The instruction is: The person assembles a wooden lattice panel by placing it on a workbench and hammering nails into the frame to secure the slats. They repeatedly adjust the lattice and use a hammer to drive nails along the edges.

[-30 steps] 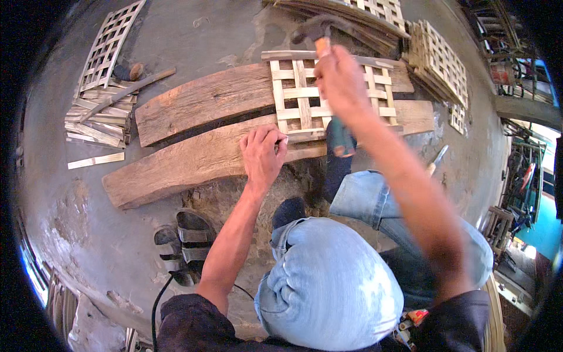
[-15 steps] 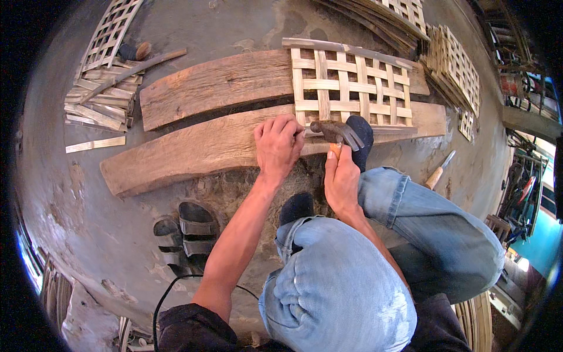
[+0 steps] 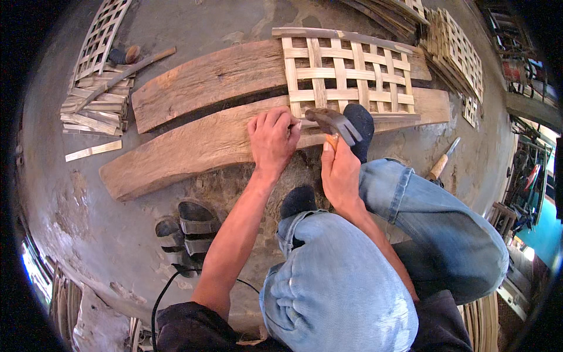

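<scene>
A woven lattice panel of pale flat bamboo strips [image 3: 337, 75] lies across two thick wooden planks, with a darker strip [image 3: 328, 33] along its far edge. At its near left corner my left hand [image 3: 271, 141] is closed, thumb and fingers pinched together; what they hold is too small to make out. My right hand [image 3: 341, 173] grips the orange handle of a claw hammer [image 3: 335, 124]. Its head hovers just right of my left fingertips, the claw toward the right. My foot in a dark sock [image 3: 359, 130] rests on the panel's near edge, partly behind the hammer.
The near plank [image 3: 193, 144] and far plank [image 3: 205, 82] have a dark gap between them. Stacked woven panels [image 3: 454, 61] stand at the far right; bamboo pieces [image 3: 97, 108] lie left. A wooden-handled knife [image 3: 443, 161] lies right, sandals [image 3: 196, 220] near left.
The hammer head has tilted, its claw end now lower than its striking end. My left hand keeps its pinch at the panel corner. The whole view has shifted slightly.
</scene>
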A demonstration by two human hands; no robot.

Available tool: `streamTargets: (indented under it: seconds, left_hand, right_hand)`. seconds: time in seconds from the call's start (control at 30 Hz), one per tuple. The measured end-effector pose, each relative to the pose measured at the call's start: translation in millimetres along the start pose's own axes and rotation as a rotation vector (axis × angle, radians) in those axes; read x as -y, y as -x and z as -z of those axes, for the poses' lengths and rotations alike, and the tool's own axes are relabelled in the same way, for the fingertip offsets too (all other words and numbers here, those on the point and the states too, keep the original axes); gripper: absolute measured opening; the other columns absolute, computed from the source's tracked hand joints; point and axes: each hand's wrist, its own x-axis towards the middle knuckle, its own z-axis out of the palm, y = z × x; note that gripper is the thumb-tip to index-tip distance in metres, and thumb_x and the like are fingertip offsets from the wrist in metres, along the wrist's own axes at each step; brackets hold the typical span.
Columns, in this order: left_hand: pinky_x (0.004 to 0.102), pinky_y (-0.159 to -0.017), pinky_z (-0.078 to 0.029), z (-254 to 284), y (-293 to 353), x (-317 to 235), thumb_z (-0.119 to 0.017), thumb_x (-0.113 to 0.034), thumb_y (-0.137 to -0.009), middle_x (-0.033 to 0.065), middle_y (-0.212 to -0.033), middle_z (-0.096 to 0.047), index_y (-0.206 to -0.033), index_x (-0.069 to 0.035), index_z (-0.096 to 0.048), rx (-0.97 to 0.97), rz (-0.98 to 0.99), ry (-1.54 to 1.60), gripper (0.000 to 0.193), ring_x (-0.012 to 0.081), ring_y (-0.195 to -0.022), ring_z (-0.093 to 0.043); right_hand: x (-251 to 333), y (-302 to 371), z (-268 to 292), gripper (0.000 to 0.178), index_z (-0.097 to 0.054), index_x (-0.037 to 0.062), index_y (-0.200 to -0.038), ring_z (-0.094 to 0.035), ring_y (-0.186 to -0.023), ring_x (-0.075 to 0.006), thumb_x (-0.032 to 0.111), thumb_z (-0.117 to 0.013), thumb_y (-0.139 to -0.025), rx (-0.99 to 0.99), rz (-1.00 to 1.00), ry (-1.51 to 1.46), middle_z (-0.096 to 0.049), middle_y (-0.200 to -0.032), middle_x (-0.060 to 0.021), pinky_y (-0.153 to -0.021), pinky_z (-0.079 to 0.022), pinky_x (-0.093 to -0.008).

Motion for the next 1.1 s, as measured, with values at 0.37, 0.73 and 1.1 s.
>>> streamTargets:
  seconds: [0.37, 0.73, 1.1]
  left_hand:
    - [0.0408, -0.088, -0.043, 8.8, -3.7, 1.4, -0.078, -0.016, -0.076, 0.0047, -0.104, -0.067, -0.097, -0.013, -0.070, 0.066, 0.034, 0.095, 0.023, 0.0265, -0.099, -0.061]
    - [0.0399, -0.087, -0.042, 28.3, -2.0, 18.7, -0.076, -0.023, -0.079, -0.0007, -0.108, -0.067, -0.103, -0.018, -0.073, 0.137, 0.001, 0.018, 0.025, 0.0243, -0.105, -0.057]
    - [0.0425, -0.087, -0.040, 27.6, -1.7, 15.7, -0.074, -0.027, -0.082, -0.0015, -0.106, -0.065, -0.101, -0.018, -0.071, 0.162, 0.003, -0.058, 0.021, 0.0240, -0.104, -0.055]
  right_hand:
    - [-13.0, -27.2, -19.3, 0.031, -0.048, -0.0025, -0.101, -0.063, -0.079, -0.0490, 0.022, -0.066, -0.093, -0.149, -0.247, -0.110, -0.061, -0.081, -0.0277, -0.069, -0.047, -0.0520]
    - [-29.7, -29.3, -47.3, 0.041, -0.049, -0.0029, -0.106, -0.064, -0.083, -0.0457, 0.018, -0.076, -0.083, -0.233, -0.298, -0.175, -0.064, -0.085, -0.0231, -0.076, -0.048, -0.0503]
    - [-24.7, -33.7, -43.7, 0.040, -0.049, -0.0018, -0.103, -0.067, -0.080, -0.0399, 0.012, -0.078, -0.080, -0.194, -0.319, -0.127, -0.067, -0.083, -0.0190, -0.075, -0.050, -0.0480]
